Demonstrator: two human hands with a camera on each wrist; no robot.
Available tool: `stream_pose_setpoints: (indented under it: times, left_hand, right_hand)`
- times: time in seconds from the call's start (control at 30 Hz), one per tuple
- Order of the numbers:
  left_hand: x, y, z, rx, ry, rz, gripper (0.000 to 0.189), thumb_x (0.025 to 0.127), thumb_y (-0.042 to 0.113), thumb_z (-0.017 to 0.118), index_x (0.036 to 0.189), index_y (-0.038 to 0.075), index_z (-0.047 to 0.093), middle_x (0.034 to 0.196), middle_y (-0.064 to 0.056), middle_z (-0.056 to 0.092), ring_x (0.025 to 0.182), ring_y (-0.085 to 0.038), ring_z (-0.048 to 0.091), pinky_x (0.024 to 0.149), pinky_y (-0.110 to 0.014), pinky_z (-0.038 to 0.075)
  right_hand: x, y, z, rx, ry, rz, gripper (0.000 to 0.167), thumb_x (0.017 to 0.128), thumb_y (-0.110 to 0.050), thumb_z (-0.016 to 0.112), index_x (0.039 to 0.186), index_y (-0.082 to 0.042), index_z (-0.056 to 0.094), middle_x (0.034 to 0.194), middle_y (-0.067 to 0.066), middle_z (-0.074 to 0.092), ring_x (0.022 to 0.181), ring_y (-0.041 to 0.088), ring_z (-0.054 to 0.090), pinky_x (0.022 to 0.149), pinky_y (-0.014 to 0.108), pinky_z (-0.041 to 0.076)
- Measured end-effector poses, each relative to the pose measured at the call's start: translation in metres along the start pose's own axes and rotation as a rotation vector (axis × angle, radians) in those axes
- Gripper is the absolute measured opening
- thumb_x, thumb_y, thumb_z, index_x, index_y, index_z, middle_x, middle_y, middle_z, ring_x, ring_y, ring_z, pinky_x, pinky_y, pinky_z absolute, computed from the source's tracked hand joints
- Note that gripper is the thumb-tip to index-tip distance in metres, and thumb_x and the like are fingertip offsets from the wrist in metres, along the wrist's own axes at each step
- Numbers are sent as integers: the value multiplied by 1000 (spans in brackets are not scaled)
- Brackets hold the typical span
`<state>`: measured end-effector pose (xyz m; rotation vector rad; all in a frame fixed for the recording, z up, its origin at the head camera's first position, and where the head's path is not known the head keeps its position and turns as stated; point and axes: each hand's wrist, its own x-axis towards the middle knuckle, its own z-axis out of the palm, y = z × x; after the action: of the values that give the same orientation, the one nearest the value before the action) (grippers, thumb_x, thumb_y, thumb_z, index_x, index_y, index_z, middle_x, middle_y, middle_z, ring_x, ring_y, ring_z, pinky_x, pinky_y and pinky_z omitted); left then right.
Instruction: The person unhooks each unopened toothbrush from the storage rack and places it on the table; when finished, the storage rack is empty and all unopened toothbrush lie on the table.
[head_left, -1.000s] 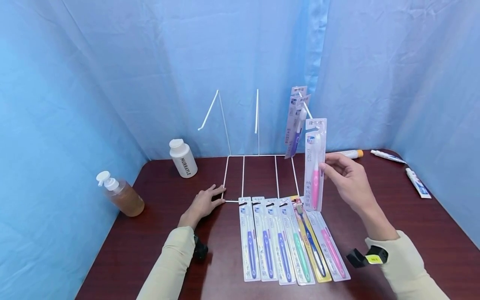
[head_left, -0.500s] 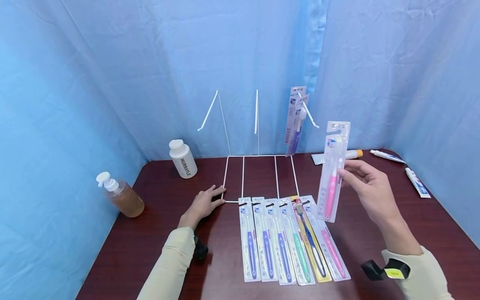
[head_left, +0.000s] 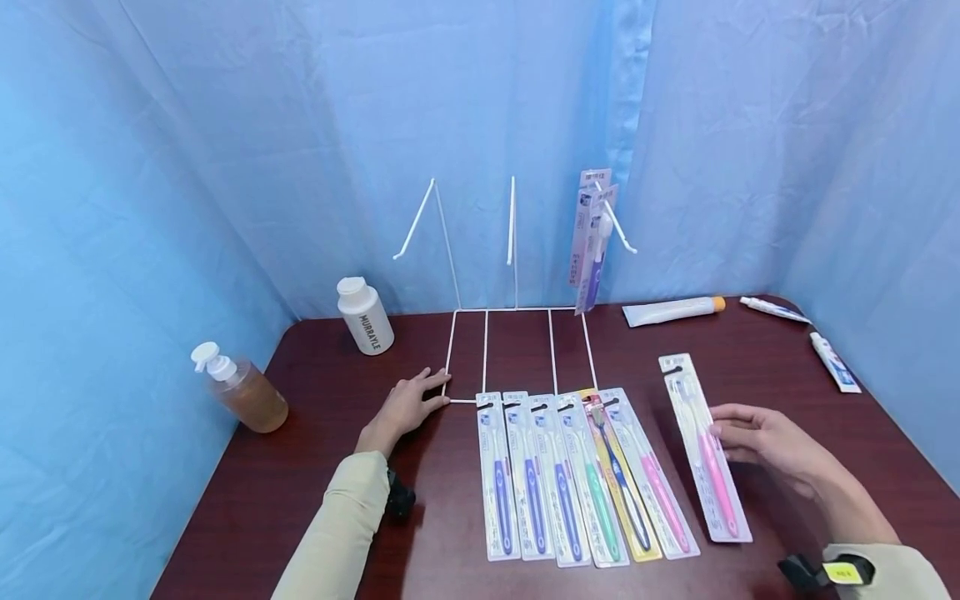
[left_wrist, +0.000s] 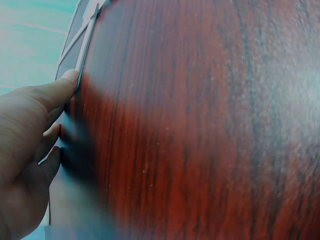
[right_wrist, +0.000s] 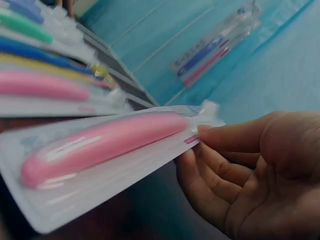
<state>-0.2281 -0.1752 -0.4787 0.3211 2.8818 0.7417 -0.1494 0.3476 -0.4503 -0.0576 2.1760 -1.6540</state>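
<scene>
My right hand (head_left: 780,450) pinches a packaged toothbrush (head_left: 705,450) with a pink handle by its right edge. The pack is tilted, right of the row on the table; in the right wrist view thumb and fingers (right_wrist: 215,175) grip it near the brush's neck. My left hand (head_left: 405,408) rests at the front left corner of a white wire display rack (head_left: 486,350), thumb and fingers touching its base wires. Two packaged toothbrushes (head_left: 596,242) hang on the rack's right hook. Several packaged toothbrushes (head_left: 566,483) lie side by side before the rack.
A white bottle (head_left: 366,317) and an amber pump bottle (head_left: 251,396) stand at the left. Toothpaste tubes (head_left: 671,311) lie at the back right. The rack's left hook (head_left: 414,221) and middle hook (head_left: 512,221) jut forward. Blue curtains (head_left: 375,100) surround the table.
My right hand has moved right, down and nearer, away from the right hook, carrying the pink packaged toothbrush, which now tilts the other way. The left hand has stayed at the rack's corner.
</scene>
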Motion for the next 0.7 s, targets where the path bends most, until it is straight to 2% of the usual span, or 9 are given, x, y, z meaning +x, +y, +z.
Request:
stream_pose_setpoints:
  times: [0.1, 0.2, 0.33, 0.47, 0.7]
  left_hand:
    - [0, 0, 0, 1, -3, 0, 51, 93, 32, 61, 142, 23, 49, 153, -11, 36, 141, -34, 33, 112, -56, 27]
    - [1, -1, -1, -2, -4, -4, 51, 93, 32, 61, 142, 23, 49, 153, -11, 36, 141, -34, 32, 112, -55, 27]
    - [1, 0, -1, 6, -4, -3, 51, 94, 32, 61, 142, 23, 49, 153, -13, 35, 141, -36, 32, 112, -56, 27]
    - [1, 0, -1, 17, -6, -2, 51, 94, 33, 61, 142, 23, 49, 153, -13, 35, 141, -37, 32, 113, -56, 26]
    - [0, 1, -1, 23, -12, 1, 51, 94, 32, 61, 142, 23, 48, 153, -14, 34, 140, -37, 32, 112, -56, 27]
  right_hand:
    - [6, 12, 0, -15, -48, 69, 55, 96, -22, 59, 135, 13, 42, 109, -2, 67, 94, 6, 65, 82, 33, 57]
    - [12, 17, 7, -41, -60, 95, 58, 95, -21, 60, 135, 15, 40, 113, 7, 66, 95, 8, 66, 81, 35, 57]
    - [15, 14, 19, -109, -16, 107, 52, 94, -17, 61, 132, 14, 44, 109, 14, 68, 91, 15, 68, 77, 36, 58]
    - [14, 8, 31, -224, 55, 104, 42, 92, -10, 61, 125, 14, 51, 97, 13, 69, 84, 20, 68, 72, 35, 59]
    - [12, -2, 42, -461, 123, 102, 28, 91, -11, 63, 112, 8, 63, 89, 10, 70, 74, 17, 63, 62, 29, 56]
